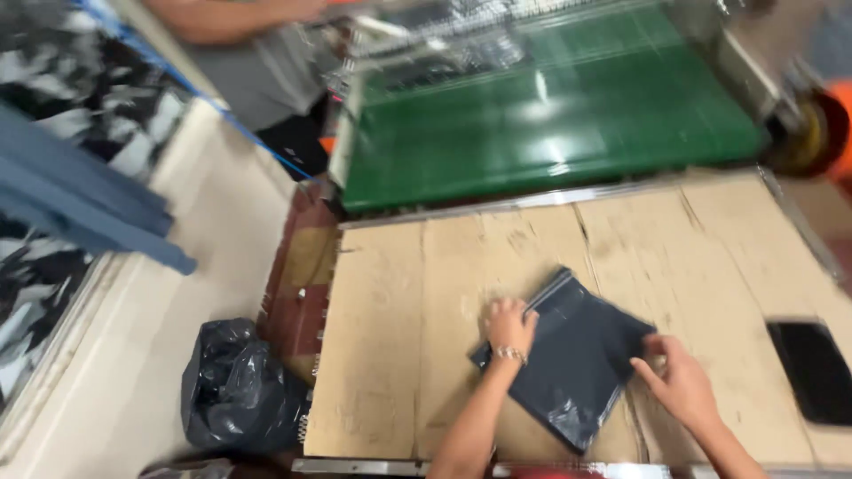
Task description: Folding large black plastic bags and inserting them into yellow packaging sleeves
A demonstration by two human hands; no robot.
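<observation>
While both hands work it, position: dark grey poly bag (577,364) lies flat on the cardboard-covered table (399,293), between the hands.
Long axis: diagonal, upper left to lower right.
Left hand (508,326): fingers curled, pressing the bag's upper-left edge.
Right hand (679,380): pinching the right corner.
Nearer hand: equal; both touching.
Beyond: green conveyor belt (550,115), well apart.

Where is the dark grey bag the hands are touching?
The dark grey plastic bag lies flat on the cardboard-covered table, low and right of centre, between the left hand and right hand, below the green conveyor belt.
</observation>
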